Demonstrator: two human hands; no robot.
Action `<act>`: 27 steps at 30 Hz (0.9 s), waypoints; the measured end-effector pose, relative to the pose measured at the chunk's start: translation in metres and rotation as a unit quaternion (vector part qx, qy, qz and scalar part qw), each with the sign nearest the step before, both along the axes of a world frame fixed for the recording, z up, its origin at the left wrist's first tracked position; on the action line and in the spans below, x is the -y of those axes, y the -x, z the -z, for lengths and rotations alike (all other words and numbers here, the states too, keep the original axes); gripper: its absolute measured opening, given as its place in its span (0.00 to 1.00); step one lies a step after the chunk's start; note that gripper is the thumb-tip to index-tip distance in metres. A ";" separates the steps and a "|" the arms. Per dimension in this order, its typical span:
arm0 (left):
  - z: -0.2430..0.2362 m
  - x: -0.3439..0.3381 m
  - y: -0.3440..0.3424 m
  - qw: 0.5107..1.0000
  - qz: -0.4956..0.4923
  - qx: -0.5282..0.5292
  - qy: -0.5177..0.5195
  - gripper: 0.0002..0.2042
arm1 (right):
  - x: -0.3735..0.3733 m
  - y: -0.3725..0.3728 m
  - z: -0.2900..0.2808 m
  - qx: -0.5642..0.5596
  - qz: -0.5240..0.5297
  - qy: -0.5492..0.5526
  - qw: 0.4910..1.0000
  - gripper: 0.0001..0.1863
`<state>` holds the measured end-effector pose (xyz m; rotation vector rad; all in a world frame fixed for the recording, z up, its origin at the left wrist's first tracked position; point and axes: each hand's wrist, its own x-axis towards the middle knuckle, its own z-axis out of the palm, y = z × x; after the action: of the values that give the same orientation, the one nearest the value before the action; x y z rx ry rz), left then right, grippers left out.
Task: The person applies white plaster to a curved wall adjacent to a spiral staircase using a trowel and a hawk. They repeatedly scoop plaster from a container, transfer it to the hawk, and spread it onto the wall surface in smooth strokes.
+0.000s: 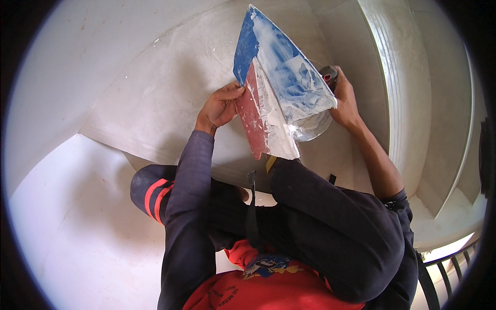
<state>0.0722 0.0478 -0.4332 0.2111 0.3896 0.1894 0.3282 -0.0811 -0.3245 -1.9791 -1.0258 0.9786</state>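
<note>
My left hand [221,107] pinches the edge of a red putty spreader [251,116] between thumb and fingers. White putty [276,132] coats the spreader's right side. It lies against a larger blue plastering board [281,62], whose face is smeared with more putty. At the board's right edge, my right hand [345,101] is closed around a dark handle [329,76], which appears to belong to the board; its fingers are partly hidden. Below and behind the board shows part of a shiny round container [312,126], mostly covered from view.
I sit with bent legs [330,222] on a pale stair landing [175,77]. Steps with ridged edges [390,77] rise at the right. A pale wall [62,88] stands at the left, and a black railing [444,274] is at the lower right. A dark strap [251,217] hangs between my legs.
</note>
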 end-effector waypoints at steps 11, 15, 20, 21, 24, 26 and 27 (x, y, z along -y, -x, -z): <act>-0.016 -0.004 0.011 0.994 -0.046 -0.069 -0.072 0.18 | 0.041 -0.047 -0.007 -0.185 0.221 0.026 0.957 0.12; -0.053 -0.010 0.023 0.968 -0.087 -0.161 -0.171 0.18 | 0.070 -0.043 -0.009 -0.139 0.228 -0.002 0.964 0.14; -0.081 -0.010 0.034 0.956 -0.084 -0.184 -0.211 0.17 | 0.088 -0.059 -0.015 -0.198 0.258 -0.100 0.940 0.20; -0.088 -0.008 0.035 0.953 -0.087 -0.195 -0.215 0.17 | 0.091 -0.063 -0.015 -0.212 0.257 -0.112 0.936 0.20; -0.090 -0.001 0.041 0.946 -0.104 -0.229 -0.205 0.16 | 0.101 -0.072 -0.017 -0.264 0.259 -0.134 0.920 0.18; -0.090 0.001 0.042 0.946 -0.106 -0.233 -0.200 0.16 | 0.107 -0.077 -0.020 -0.305 0.250 -0.143 0.908 0.17; -0.092 0.002 0.039 0.947 -0.106 -0.233 -0.196 0.16 | 0.109 -0.079 -0.022 -0.328 0.240 -0.147 0.902 0.17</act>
<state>0.0332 0.0459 -0.3408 0.6144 0.8473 0.4341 0.4076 -0.1900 -0.3024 -1.3848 -0.2618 1.0218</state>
